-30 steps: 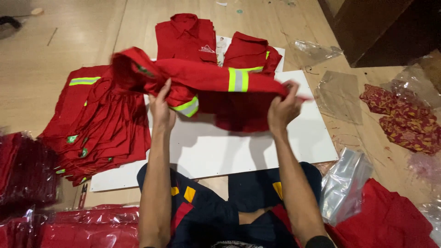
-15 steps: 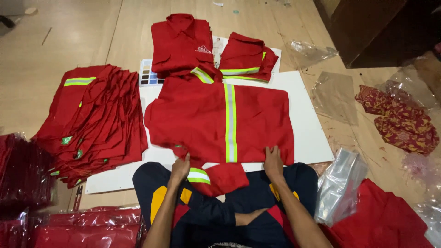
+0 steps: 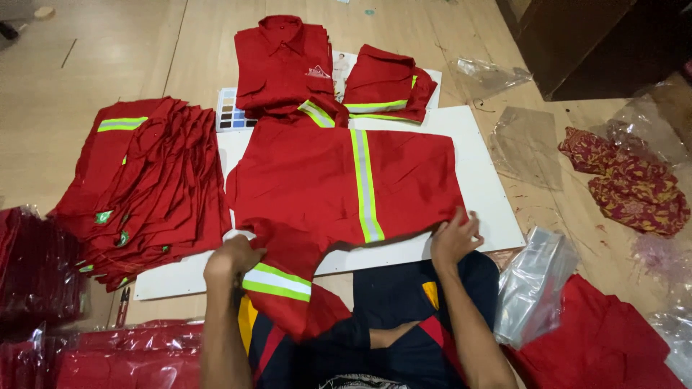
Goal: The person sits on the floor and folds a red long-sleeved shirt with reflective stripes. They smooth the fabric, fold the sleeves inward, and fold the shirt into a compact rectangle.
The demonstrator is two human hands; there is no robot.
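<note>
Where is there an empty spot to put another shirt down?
Bare white board shows right of the spread red shirt, before the clear plastic sheet. Bare wood floor lies above the fanned shirt pile. It is crowded at the folded shirts up top and by the left hand and right hand.

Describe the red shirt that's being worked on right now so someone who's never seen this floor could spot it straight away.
Find the white board lying on the wooden floor. The shirt is spread flat across its middle, with the left hand at one near corner and the right hand at the other. Unlike the folded shirts beyond it and the stack beside it, it lies open, one reflective stripe running down it.
</note>
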